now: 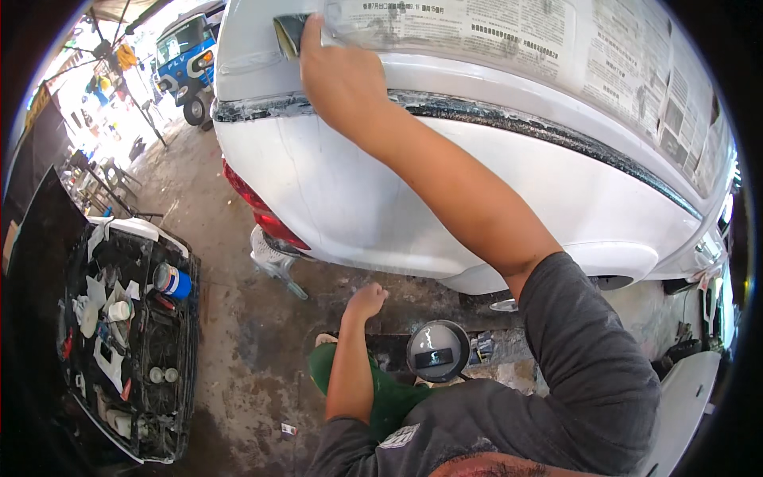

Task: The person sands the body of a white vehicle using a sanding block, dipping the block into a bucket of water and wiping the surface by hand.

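Observation:
My right arm reaches up across the white car body [350,191]. At its end my right hand [343,79] presses a folded piece of sandpaper [292,33], dark with a pale edge, onto the white panel above the black trim strip [477,115]. The fingers lie over the sheet's right side and partly hide it. Lower down, beside the car, my left hand [367,301] hangs with its fingers curled in, and nothing shows in it. Newspaper [477,28] covers the window area to the right of my right hand.
Below the car's side stands a round bucket [413,362] of greyish water with a black block [434,357] in it. At left, a dark car part [187,334] holds cans and scraps. A red tail light [258,207] marks the car's corner; a blue vehicle [184,56] stands beyond.

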Tool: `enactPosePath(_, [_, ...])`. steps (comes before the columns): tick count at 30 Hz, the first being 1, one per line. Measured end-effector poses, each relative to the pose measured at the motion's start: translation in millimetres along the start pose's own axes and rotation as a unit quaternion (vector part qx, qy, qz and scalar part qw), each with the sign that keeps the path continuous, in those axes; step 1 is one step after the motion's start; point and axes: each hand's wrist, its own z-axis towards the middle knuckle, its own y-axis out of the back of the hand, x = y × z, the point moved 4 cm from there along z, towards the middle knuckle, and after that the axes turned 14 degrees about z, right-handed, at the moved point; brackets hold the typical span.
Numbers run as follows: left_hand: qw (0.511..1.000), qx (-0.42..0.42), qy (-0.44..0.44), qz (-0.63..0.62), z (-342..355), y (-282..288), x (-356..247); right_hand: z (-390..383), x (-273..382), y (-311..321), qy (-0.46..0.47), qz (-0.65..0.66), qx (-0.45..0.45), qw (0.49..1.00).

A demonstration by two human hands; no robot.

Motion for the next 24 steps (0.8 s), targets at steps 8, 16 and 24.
enactPosePath(8, [0.999,-0.035,-0.013,-0.025,-1.6,-1.4,12.5,12.6,3.0,-2.2,-0.016,0.033,-0.075,0.997])
enactPosePath(16, [0.999,-0.043,-0.016,-0.026,-0.6,0.3,9.3,3.2,-0.9,5.3,-0.032,0.007,0.002,0.999])
enactPosePath(24, [0.999,-0.023,-0.034,-0.006,17.2,-12.9,7.3,-39.8,-39.3,51.9,0.023,-0.077,0.176,0.981])
